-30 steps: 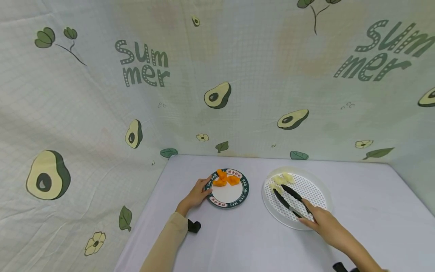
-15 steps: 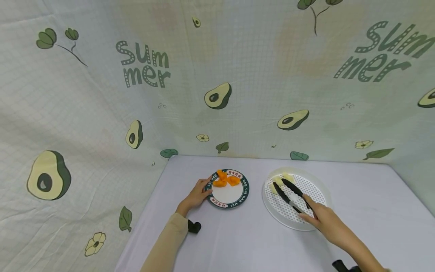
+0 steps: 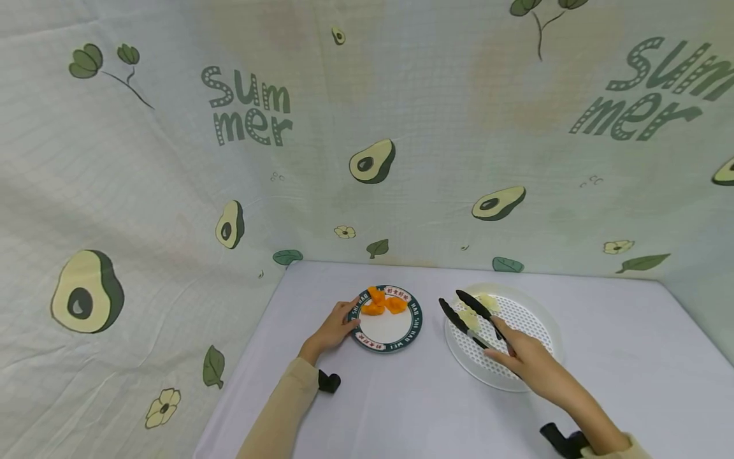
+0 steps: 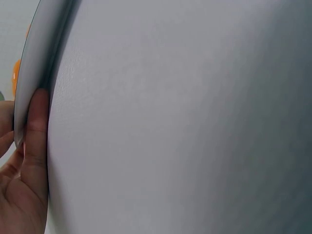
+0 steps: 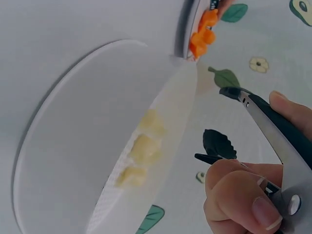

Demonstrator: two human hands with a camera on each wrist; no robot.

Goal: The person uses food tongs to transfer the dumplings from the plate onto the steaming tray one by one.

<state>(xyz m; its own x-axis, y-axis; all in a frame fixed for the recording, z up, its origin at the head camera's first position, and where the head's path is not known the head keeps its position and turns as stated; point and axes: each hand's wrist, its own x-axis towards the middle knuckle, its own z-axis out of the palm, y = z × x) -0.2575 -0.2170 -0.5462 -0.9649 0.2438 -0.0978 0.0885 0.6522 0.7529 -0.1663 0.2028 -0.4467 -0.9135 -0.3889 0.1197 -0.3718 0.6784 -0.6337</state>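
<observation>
My left hand (image 3: 334, 328) pinches the left rim of a round plate (image 3: 383, 329) with a green patterned border. Several orange chunks (image 3: 395, 305) lie on its far part. In the left wrist view, fingers (image 4: 36, 122) hold the tilted-looking plate edge (image 4: 36, 63). My right hand (image 3: 527, 357) holds a pair of tongs (image 3: 455, 319) with black tips, spread apart with nothing visible between them. The tongs hover over the left side of a white perforated round tray (image 3: 530, 319). Pale yellow pieces (image 3: 469, 319) lie in that tray, partly hidden by the tongs; the right wrist view shows three pale pieces (image 5: 145, 148).
A white-covered table (image 3: 401, 401) carries both dishes, the plate left of the tray with a gap between. A printed cloth (image 3: 424, 115) hangs behind and along the left side. Black camera mounts (image 3: 564, 440) sit at the wrists.
The right hand has carried the spread tongs up and leftward, from over the pale pieces to the tray's left edge. The left hand has stayed on the plate.
</observation>
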